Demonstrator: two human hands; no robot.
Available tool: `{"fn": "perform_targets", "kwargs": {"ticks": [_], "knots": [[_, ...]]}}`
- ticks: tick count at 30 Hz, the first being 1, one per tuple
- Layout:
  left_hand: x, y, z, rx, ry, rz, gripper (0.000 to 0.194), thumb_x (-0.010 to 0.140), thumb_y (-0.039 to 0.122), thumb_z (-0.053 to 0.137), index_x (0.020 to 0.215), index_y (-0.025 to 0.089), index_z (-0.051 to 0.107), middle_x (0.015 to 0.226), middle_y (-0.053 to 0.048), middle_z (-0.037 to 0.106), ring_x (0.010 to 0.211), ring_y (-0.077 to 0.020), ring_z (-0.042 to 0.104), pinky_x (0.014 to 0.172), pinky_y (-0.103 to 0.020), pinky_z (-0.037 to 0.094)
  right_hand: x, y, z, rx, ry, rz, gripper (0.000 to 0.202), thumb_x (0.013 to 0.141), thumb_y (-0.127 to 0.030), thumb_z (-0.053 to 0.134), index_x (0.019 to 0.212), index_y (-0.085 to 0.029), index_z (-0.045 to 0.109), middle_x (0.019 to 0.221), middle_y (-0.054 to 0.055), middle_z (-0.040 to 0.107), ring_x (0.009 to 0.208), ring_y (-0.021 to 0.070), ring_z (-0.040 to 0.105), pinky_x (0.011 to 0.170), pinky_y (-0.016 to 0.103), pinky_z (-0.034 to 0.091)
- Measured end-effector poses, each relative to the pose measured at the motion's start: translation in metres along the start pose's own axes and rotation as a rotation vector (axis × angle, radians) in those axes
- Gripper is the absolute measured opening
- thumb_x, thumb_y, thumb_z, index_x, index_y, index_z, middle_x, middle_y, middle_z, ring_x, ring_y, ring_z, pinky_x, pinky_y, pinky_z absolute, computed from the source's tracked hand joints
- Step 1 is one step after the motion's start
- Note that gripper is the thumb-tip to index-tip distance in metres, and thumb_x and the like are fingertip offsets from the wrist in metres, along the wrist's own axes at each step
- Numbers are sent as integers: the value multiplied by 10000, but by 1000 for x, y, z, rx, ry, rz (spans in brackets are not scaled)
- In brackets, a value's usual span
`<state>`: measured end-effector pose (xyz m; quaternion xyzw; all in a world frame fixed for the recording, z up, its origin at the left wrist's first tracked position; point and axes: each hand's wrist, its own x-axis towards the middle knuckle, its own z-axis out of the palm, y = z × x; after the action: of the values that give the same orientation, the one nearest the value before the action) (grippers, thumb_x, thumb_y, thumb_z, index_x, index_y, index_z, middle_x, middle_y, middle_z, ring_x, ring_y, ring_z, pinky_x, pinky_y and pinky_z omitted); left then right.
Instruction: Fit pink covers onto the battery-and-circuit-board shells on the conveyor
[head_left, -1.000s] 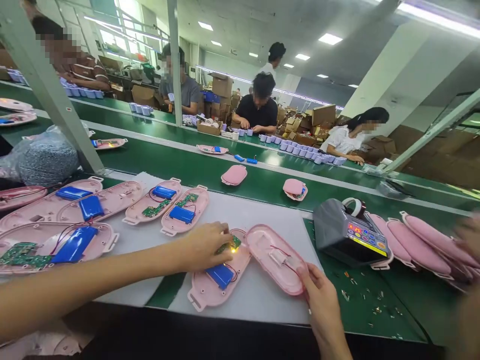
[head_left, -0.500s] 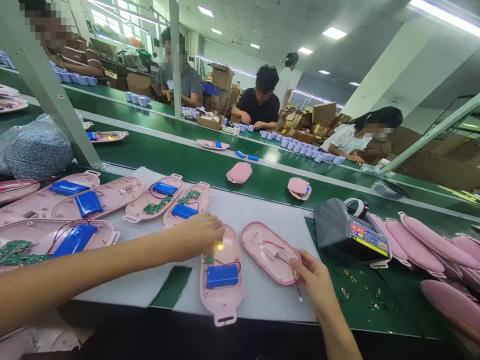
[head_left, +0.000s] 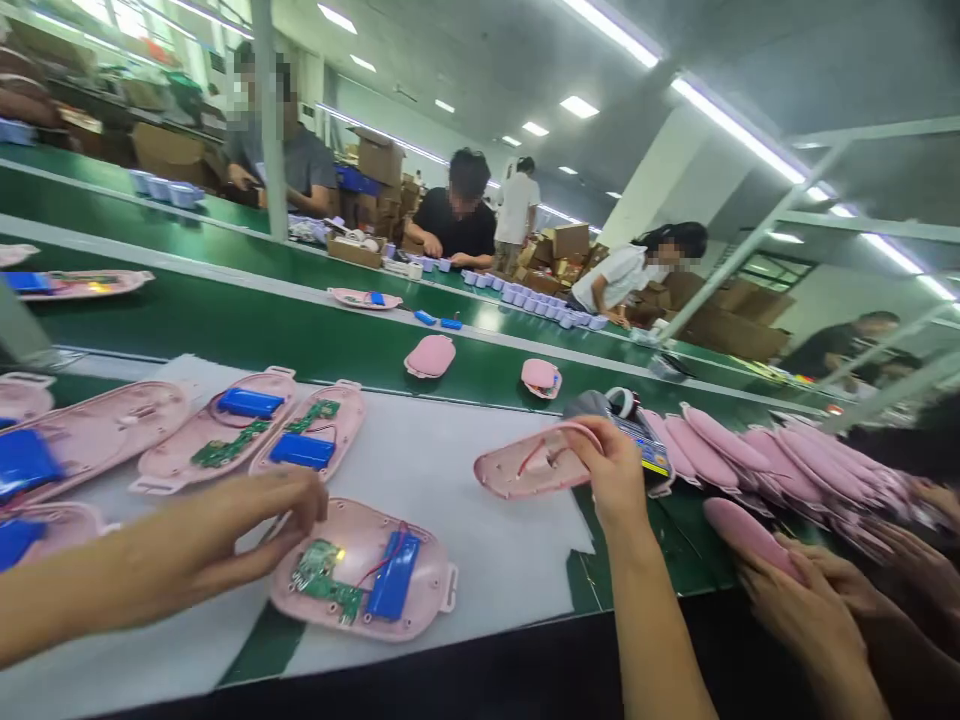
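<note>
In the head view, a pink casing half (head_left: 409,625) lies on the white sheet with its inside facing up. It carries a blue battery pack (head_left: 394,575), a green circuit board (head_left: 319,575) with a lit yellow light, and red wires. My left hand (head_left: 262,515) has its thumb and fingers curled at the casing's left end, closed on the rim. Off the sheet, my right hand (head_left: 611,470) grips another pink casing half (head_left: 510,470) by its right end. This one is tilted, its hollow inside towards me, with a thin red wire in it.
More open casings with batteries (head_left: 251,402) lie at left. A dark device (head_left: 649,445) and a heap of pink casings (head_left: 787,465) stand right. A co-worker's hands (head_left: 810,610) hold a pink casing nearby. Across the green conveyor (head_left: 315,345), other people sit behind lilac parts (head_left: 532,300).
The battery-bearing casing has turned from lengthwise to crosswise, my left hand at its end. My right hand has raised the other half off the sheet. The view has swung right.
</note>
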<state>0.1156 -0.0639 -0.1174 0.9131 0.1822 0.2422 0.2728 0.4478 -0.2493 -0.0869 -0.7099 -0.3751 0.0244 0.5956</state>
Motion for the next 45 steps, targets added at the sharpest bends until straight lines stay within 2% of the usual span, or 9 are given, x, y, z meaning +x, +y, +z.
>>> {"fn": "perform_targets", "kwargs": {"ticks": [4, 6, 12, 19, 22, 26, 29, 40, 45], "knots": [[-13, 9, 31, -495, -149, -303, 389, 885, 548, 473, 735, 225, 629, 689, -12, 646, 635, -174, 567, 590, -238, 463, 26, -32, 43, -400, -797, -141, 100, 755, -239, 600, 778, -181, 678, 780, 8, 676, 726, 141, 598, 693, 240, 432], [-13, 13, 40, -638, -172, -381, 397, 821, 597, 575, 700, 222, 628, 632, -11, 624, 588, -178, 560, 562, -245, 475, 28, -39, 83, -483, -930, -129, 111, 662, -152, 687, 762, -198, 699, 703, -12, 656, 717, 150, 593, 653, 228, 403], [-16, 15, 48, -649, 100, -429, 210, 767, 442, 692, 673, 254, 701, 650, 7, 642, 625, -170, 598, 618, -217, 503, 9, 1, 117, -540, -863, 7, 563, 818, -389, 651, 1346, -226, 544, 936, 22, 697, 802, 163, 616, 679, 234, 442], [-17, 3, 53, -772, 111, -446, 157, 740, 348, 722, 732, 192, 727, 631, -12, 676, 593, -156, 639, 567, -214, 513, -12, 26, 81, -607, -700, -67, 241, 909, -179, 455, 1043, -151, 653, 948, 60, 649, 835, 161, 583, 739, 258, 413], [-16, 4, 55, -787, 187, -431, 133, 770, 307, 710, 748, 175, 710, 657, -16, 681, 585, -150, 647, 540, -219, 527, -25, -3, 82, -775, -615, -405, 346, 906, -85, 407, 1120, -202, 653, 946, 45, 625, 761, 137, 551, 658, 244, 350], [-17, 15, 55, -409, 367, 23, 92, 859, 173, 643, 809, 193, 718, 772, -27, 690, 688, -130, 654, 618, -213, 546, -51, -50, 95, -1055, -444, -1114, 305, 874, -41, 465, 1011, -176, 701, 704, 23, 571, 596, 136, 464, 579, 287, 256], [-13, 25, 55, -42, 568, 265, 108, 881, 129, 637, 875, 203, 716, 963, -67, 663, 895, -173, 643, 834, -322, 558, -66, -76, 107, -1016, -341, -1278, 270, 930, -91, 456, 1007, -146, 709, 649, 18, 558, 570, 135, 447, 583, 294, 263], [-1, 9, 71, -566, 530, -77, 124, 840, 103, 646, 908, 201, 611, 1079, -35, 700, 837, -139, 692, 728, -257, 573, -69, -77, 112, -690, -457, -843, 219, 930, -188, 510, 963, -230, 723, 742, -32, 665, 597, 84, 567, 550, 230, 358], [2, -2, 66, -976, 193, -337, 325, 750, 211, 755, 1028, 181, 590, 797, 7, 690, 664, -153, 684, 598, -255, 560, -67, -67, 118, -625, -491, -711, 202, 905, -203, 529, 953, -249, 720, 779, -42, 685, 618, 95, 578, 569, 233, 362]]}}
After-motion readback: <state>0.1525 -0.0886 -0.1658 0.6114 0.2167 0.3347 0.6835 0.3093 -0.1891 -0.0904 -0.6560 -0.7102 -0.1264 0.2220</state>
